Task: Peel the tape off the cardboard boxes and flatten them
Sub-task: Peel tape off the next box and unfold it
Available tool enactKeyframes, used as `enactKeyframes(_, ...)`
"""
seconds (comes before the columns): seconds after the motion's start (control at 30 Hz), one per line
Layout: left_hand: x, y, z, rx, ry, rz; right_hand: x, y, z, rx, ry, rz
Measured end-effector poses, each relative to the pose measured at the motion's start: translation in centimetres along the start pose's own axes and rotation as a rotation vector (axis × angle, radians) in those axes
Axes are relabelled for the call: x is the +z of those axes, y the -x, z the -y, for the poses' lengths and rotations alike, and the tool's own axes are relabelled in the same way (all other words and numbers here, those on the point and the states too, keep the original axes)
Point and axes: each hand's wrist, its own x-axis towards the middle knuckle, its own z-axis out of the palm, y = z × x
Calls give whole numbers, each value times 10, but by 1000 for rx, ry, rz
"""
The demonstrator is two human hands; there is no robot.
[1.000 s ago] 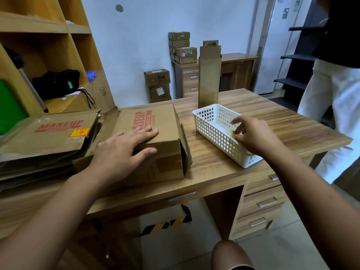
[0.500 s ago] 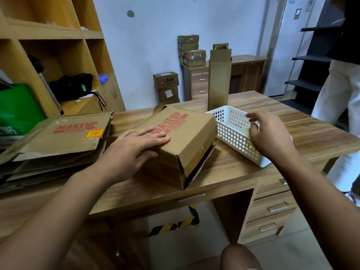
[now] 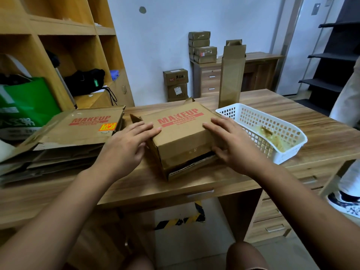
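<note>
A brown cardboard box (image 3: 181, 137) printed MAKEUP stands in the middle of the wooden desk (image 3: 321, 137), a near flap gaping at the bottom. My left hand (image 3: 126, 149) lies against its left side, straight fingers touching the top left edge. My right hand (image 3: 231, 145) lies on the right side, fingers spread on the top corner and thumb on the front face. To the left is a stack of flattened boxes (image 3: 78, 133). A white basket (image 3: 292, 145) on the right holds crumpled peeled tape (image 3: 272, 137).
A tall slim carton (image 3: 230, 75) stands behind the basket. A wooden shelf unit with a green bag (image 3: 25, 102) rises at the left. More small boxes (image 3: 176, 82) are stacked by the far wall. A person in white trousers (image 3: 348, 106) stands at the desk's right end.
My right hand left the basket and came to the box's right side. The box turned so its print faces me, and my left hand slid to its left side.
</note>
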Motion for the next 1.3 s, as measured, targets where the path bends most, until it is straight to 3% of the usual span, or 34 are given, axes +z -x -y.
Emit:
enactKeyframes(0.23, 5, 18, -34, 78, -23, 151, 6, -3, 12, 24, 124, -54)
enactKeyframes(0.4, 14, 20, -36, 91, -71, 76, 6, 0, 14, 6, 99, -41)
enactKeyframes(0.5, 13, 22, -37, 76, -71, 45, 9, 6, 15, -2, -2, -134)
enactKeyframes(0.57, 12, 22, -38, 71, -72, 60, 8, 9, 13, 3, -66, -202)
enactKeyframes(0.83, 11, 22, -34, 76, 12, 85, 11, 14, 10, 91, -163, -202)
enactKeyframes(0.97, 2, 20, -31, 81, 104, 155, 11, 16, 14, 157, -251, -231)
enactKeyframes(1.07, -5, 17, -31, 50, 241, 163, 8, 19, 15, 214, -372, -377)
enactKeyframes(1.2, -4, 12, -36, -122, 492, 51, 7, 29, 15, 304, -541, -613)
enactKeyframes(1.3, -2, 8, -36, -197, 573, -39, 9, 40, 29, 319, -554, -647)
